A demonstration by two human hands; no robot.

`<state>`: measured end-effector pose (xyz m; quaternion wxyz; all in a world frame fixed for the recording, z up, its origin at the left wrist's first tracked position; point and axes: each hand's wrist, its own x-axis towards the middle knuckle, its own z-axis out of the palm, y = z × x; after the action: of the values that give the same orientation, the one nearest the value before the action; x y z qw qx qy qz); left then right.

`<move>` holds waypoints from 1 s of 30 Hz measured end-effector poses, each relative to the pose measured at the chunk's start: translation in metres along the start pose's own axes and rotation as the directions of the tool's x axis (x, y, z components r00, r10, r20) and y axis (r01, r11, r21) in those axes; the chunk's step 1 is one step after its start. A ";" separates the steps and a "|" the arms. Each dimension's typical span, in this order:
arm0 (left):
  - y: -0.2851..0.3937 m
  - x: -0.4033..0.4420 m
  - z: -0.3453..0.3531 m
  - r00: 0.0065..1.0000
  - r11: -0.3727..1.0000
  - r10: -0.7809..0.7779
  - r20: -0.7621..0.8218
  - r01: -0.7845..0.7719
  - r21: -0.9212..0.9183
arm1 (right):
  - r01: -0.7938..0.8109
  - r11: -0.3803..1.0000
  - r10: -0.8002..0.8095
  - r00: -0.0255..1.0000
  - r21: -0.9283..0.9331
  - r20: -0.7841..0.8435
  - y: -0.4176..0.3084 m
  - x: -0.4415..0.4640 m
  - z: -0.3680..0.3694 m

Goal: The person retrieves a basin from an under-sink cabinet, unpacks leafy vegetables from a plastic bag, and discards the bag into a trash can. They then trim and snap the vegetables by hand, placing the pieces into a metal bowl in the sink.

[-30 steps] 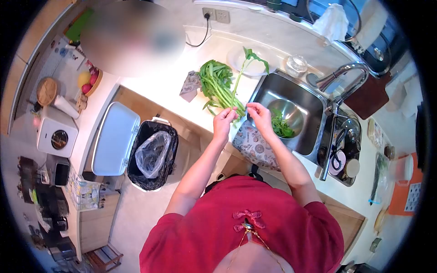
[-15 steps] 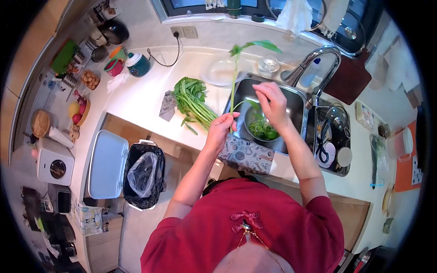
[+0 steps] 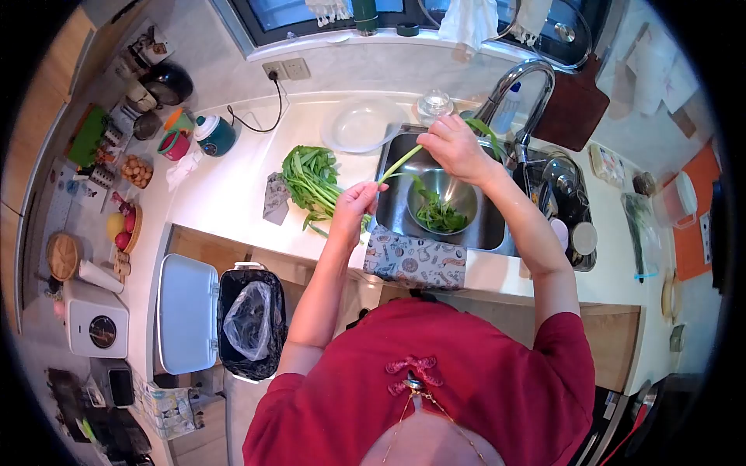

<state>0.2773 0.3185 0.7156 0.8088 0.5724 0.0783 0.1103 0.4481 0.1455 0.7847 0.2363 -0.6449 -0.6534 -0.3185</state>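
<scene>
A long green vegetable stalk (image 3: 401, 164) stretches between my two hands in front of the sink. My left hand (image 3: 355, 206) pinches its lower end, near the counter edge. Higher up, my right hand (image 3: 455, 149) is closed around the stalk, and its leafy tip (image 3: 487, 133) sticks out beyond the fingers toward the faucet. Below my right hand, a metal bowl (image 3: 471, 198) sits in the sink (image 3: 395, 203) with torn green leaves (image 3: 440, 214) inside. A bunch of leafy greens (image 3: 309, 177) lies on the counter, just left of my left hand.
A patterned cloth (image 3: 413, 258) hangs over the counter's front edge. Behind the greens sits a clear plate (image 3: 362, 124). The faucet (image 3: 519, 85) arches over the sink, with a crowded dish rack (image 3: 571, 194) to its right. A lined bin (image 3: 250, 322) stands open at lower left.
My right hand was raised with fingers apart from the stalk; now it grips the upper stalk. The stalk has swung from upright to slanting right. The view has shifted slightly.
</scene>
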 end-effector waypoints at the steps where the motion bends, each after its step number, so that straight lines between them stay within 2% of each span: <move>1: -0.001 0.002 -0.004 0.999 0.996 0.018 -0.043 -0.014 0.085 | -0.011 1.000 0.010 1.000 -0.024 -0.016 -0.001 -0.001 0.000; 5: -0.003 0.006 -0.005 0.999 0.998 0.007 -0.042 -0.005 0.069 | -0.100 0.995 0.098 0.992 -0.026 -0.077 -0.005 -0.012 0.014; 7: -0.003 0.009 -0.002 0.999 0.998 0.003 -0.048 0.000 0.059 | -0.292 0.955 0.297 0.947 0.056 -0.123 -0.008 -0.015 0.023; 8: -0.003 0.010 0.000 0.998 0.999 0.000 -0.058 0.003 0.048 | -0.292 0.955 0.297 0.947 0.055 -0.123 -0.008 -0.019 0.029; 10: -0.002 0.010 0.001 0.999 0.998 0.006 -0.047 -0.003 0.061 | -0.437 0.884 0.460 0.878 0.168 -0.134 -0.009 -0.024 0.039; 11: -0.001 0.010 0.002 0.999 0.997 0.013 -0.037 -0.011 0.074 | -0.437 0.884 0.459 0.878 0.166 -0.134 -0.010 -0.027 0.044; 13: 0.001 0.011 0.006 0.999 0.993 0.025 -0.041 -0.020 0.116 | -0.597 0.738 0.657 0.741 0.315 -0.137 -0.014 -0.029 0.053; 14: 0.000 0.012 0.007 0.998 0.987 0.037 -0.045 -0.029 0.160 | -0.597 0.738 0.657 0.742 0.315 -0.132 -0.015 -0.030 0.057; 16: -0.002 0.016 0.010 0.997 0.985 0.053 -0.052 -0.044 0.166 | -0.644 0.609 0.767 0.627 0.463 -0.138 -0.014 -0.029 0.062; 17: -0.003 0.017 0.010 0.996 0.983 0.072 -0.055 -0.061 0.176 | -0.643 0.611 0.765 0.629 0.462 -0.136 -0.010 -0.029 0.062; 19: 0.000 0.015 0.006 0.994 0.977 0.077 -0.077 -0.059 0.205 | -0.763 0.379 0.906 0.422 0.524 -0.040 0.002 -0.034 0.056; 20: 0.001 0.014 0.004 0.992 0.970 0.081 -0.096 -0.056 0.238 | -0.765 0.215 0.950 0.307 0.607 0.050 0.012 -0.037 0.046; 21: 0.002 0.013 0.000 0.992 0.970 0.082 -0.098 -0.057 0.237 | -0.701 0.221 0.943 0.331 0.678 0.035 0.020 -0.038 0.040; 23: 0.000 0.013 -0.008 0.994 0.953 0.070 -0.086 -0.041 0.299 | -0.650 0.325 0.892 0.451 0.687 0.005 0.023 -0.042 0.032; 24: 0.001 0.013 -0.009 0.994 0.954 0.067 -0.090 -0.037 0.298 | -0.652 0.322 0.893 0.451 0.686 0.010 0.015 -0.034 0.028; 26: 0.005 0.015 -0.006 0.989 0.927 0.123 -0.080 -0.086 0.364 | -0.481 0.724 0.594 0.800 0.494 -0.091 -0.008 -0.014 0.028; 27: 0.007 0.016 -0.004 0.990 0.928 0.119 -0.077 -0.083 0.364 | -0.323 0.911 0.344 0.938 0.255 -0.041 -0.012 -0.010 0.026; 29: 0.012 0.019 -0.001 0.991 0.895 0.131 -0.015 -0.112 0.432 | -0.245 0.964 0.215 0.948 0.107 0.233 -0.034 -0.001 0.019; 30: 0.012 0.020 -0.001 0.991 0.894 0.131 -0.013 -0.113 0.433 | -0.246 0.963 0.217 0.949 0.106 0.230 -0.037 -0.001 0.019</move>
<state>0.2957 0.3286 0.7270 0.6516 0.7385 0.0817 0.1527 0.4133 0.1601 0.7665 0.2420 -0.7307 -0.6147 -0.1719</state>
